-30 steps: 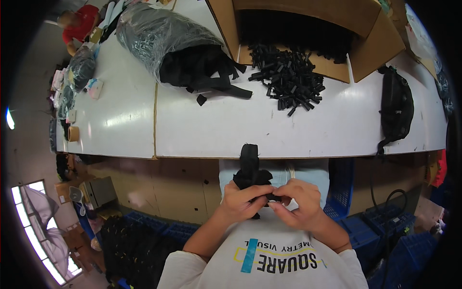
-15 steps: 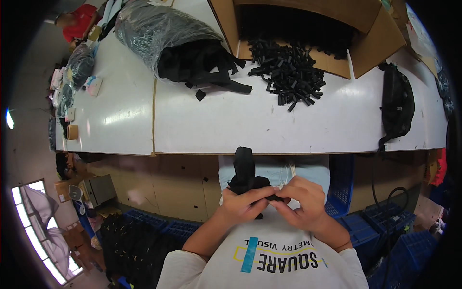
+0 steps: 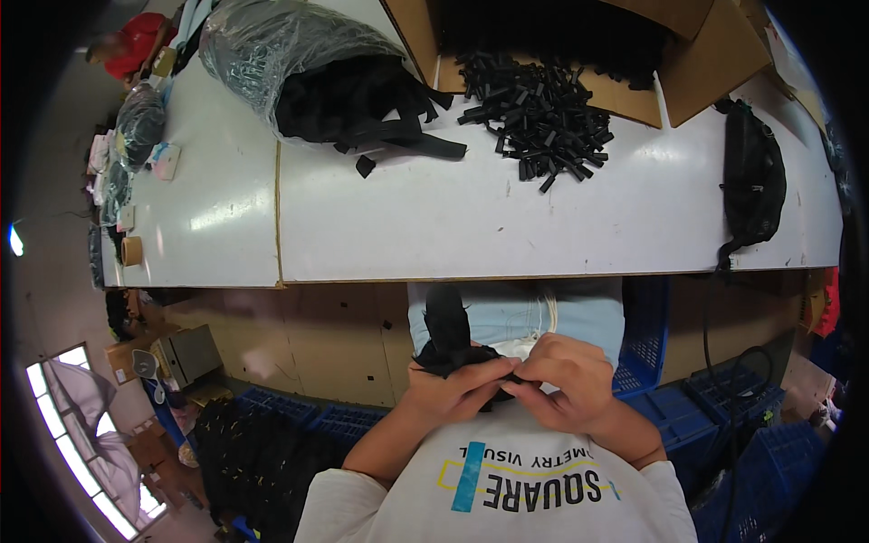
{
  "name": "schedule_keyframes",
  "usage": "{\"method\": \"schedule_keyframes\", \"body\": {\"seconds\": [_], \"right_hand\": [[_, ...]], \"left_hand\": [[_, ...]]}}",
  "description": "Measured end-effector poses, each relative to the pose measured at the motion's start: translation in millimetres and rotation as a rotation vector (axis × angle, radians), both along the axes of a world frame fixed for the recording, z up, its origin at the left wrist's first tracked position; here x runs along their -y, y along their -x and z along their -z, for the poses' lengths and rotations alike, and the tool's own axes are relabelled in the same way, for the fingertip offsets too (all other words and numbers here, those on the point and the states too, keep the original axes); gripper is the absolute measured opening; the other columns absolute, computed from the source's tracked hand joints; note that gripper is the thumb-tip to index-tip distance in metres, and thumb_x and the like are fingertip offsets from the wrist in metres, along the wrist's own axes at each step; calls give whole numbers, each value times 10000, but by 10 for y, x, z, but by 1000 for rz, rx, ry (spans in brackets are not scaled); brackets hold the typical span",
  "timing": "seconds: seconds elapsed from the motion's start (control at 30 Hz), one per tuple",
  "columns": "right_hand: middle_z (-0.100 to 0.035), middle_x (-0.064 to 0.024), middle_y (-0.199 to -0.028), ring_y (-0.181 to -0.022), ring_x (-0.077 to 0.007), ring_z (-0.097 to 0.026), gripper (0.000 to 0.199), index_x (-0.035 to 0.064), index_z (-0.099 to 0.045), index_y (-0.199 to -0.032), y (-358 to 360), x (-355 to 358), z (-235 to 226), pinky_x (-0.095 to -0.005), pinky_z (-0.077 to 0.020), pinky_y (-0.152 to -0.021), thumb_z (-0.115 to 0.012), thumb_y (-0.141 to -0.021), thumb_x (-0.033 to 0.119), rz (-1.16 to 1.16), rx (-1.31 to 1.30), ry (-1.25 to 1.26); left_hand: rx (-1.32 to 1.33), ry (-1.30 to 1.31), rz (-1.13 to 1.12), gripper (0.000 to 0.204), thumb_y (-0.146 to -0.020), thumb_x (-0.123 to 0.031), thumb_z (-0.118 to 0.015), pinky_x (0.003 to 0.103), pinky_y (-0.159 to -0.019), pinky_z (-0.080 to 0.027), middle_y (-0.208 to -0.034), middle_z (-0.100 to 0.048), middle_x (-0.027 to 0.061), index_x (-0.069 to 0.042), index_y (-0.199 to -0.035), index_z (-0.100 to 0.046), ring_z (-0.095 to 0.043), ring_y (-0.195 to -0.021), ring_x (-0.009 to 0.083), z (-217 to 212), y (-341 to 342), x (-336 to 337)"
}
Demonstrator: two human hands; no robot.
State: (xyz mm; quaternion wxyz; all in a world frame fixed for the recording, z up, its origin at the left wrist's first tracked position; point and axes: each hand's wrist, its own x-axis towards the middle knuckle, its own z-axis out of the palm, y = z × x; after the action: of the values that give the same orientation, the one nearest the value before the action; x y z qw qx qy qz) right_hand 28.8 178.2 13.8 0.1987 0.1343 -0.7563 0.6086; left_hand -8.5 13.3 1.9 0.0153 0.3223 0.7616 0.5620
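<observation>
Both hands are together in front of my white shirt, below the table edge. My left hand [image 3: 453,387] is closed around a black fabric strap [image 3: 445,317], whose loose end sticks up past the fingers. My right hand [image 3: 568,382] pinches with thumb and forefinger at the strap's edge, right against the left fingertips. Whatever small part lies inside that pinch is hidden by the fingers. On the table beyond lies a pile of small black plastic pieces [image 3: 543,118], spilling from a cardboard box [image 3: 715,68].
A clear plastic bag [image 3: 272,54] of black straps [image 3: 353,104] lies left of the pile. A black waist bag [image 3: 753,181] rests at the table's right. Blue crates [image 3: 674,425] stand below. A person in red [image 3: 136,45] is at the far left.
The view has shifted slightly, so the table sits a little higher in it. My hands keep their pinch on the strap; its upright end leans a bit more to the left.
</observation>
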Motion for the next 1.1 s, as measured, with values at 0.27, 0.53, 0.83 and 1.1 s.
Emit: {"method": "schedule_keyframes", "body": {"seconds": [0.27, 0.53, 0.83, 1.1], "right_hand": [[-488, -61, -590, -478, -200, -452, 268, 1, -586, -829, -10, -49, -52, -297, -350, -425, -756, -622, -5, -40, 27, -110], [-510, -78, -618, -498, -218, -490, 256, -6, -596, -833, -3, -75, -137, -305, -375, -443, -751, -629, -2, -52, 98, -145], [-532, -84, -604, -491, -221, -509, 235, 15, -581, -779, -14, -91, -185, -301, -391, -449, -760, -627, 4, -75, 182, -49], [-519, -75, -596, -482, -219, -496, 242, 14, -572, -770, -9, -78, -170, -306, -383, -447, -761, -621, -9, -85, 164, -31]], "left_hand": [[-3, 99, 61, 352, -646, -14, -732, 242, -592, -493, -782, -649, 21, -158, -965, -692, -618, -646, 161, -50, 36, 72], [-5, 77, 59, 336, -675, -32, -737, 252, -580, -492, -799, -656, 30, -169, -977, -685, -620, -643, 171, -95, 47, 47], [68, 17, 66, 348, -669, -45, -744, 238, -602, -500, -792, -663, 26, -177, -985, -683, -633, -664, 156, -65, 38, 31], [75, -5, 128, 234, -632, 120, -632, 278, -630, -516, -711, -647, 82, 2, -829, -674, -637, -653, 196, -100, 90, 16]]}}
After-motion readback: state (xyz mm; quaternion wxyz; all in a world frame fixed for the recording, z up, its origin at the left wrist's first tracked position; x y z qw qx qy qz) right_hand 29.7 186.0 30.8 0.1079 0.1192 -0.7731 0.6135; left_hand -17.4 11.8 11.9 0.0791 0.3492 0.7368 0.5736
